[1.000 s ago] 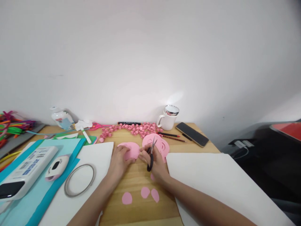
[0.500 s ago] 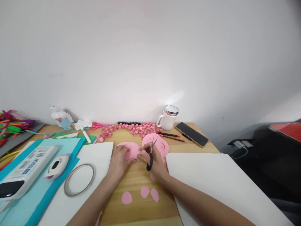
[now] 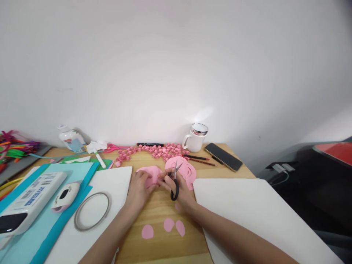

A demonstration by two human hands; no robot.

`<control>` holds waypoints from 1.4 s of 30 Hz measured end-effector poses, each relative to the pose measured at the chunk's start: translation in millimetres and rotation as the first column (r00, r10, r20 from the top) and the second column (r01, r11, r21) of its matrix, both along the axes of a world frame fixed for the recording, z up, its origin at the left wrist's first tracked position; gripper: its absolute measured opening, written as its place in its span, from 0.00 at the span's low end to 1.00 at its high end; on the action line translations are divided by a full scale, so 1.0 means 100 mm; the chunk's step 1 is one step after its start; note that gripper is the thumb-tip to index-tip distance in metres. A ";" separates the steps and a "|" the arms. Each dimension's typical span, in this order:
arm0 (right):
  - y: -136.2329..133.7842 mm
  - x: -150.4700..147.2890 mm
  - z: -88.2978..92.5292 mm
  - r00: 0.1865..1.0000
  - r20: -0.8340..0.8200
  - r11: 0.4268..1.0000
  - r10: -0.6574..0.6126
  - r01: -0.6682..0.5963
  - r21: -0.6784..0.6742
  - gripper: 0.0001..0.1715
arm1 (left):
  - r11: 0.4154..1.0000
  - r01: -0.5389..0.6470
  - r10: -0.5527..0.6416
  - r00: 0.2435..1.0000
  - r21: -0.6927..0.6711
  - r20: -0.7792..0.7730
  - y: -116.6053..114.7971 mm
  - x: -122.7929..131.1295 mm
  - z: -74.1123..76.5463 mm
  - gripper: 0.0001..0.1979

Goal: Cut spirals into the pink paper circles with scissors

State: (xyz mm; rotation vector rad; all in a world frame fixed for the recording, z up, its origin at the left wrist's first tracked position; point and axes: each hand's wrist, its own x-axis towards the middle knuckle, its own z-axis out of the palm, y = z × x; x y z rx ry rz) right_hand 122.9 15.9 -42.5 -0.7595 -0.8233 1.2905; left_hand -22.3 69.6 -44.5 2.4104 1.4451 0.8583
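A pink paper piece (image 3: 152,175) lies at the middle of the wooden table, gripped along its left and lower edge by my left hand (image 3: 139,189). My right hand (image 3: 178,189) has its fingertips at the paper's right edge. Black-handled scissors (image 3: 175,187) hang on the right hand's fingers, blades parted and pointing up, away from the paper. Behind that hand lie cut pink sheets (image 3: 189,172) with curved slits. Nearer the front are pink paper discs (image 3: 147,231), (image 3: 168,224) and a thinner pink oval (image 3: 180,228).
Many pink paper rolls (image 3: 159,150) lie along the back, near a white mug (image 3: 195,138), pencils (image 3: 200,157) and a phone (image 3: 223,157). White sheets (image 3: 247,212) flank the work area. At left are a glue bottle (image 3: 72,138), a tape ring (image 3: 92,211) and a white device (image 3: 33,201).
The pink paper has bent and crumpled a little between my hands. My right hand has shifted slightly left with the scissors. The whole view has moved a little.
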 end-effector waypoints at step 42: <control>-0.12 0.02 0.06 0.903 0.376 0.954 0.208 -0.273 0.127 0.16 | 0.928 0.029 0.242 0.711 -0.372 0.660 -0.34 0.16 0.44 0.16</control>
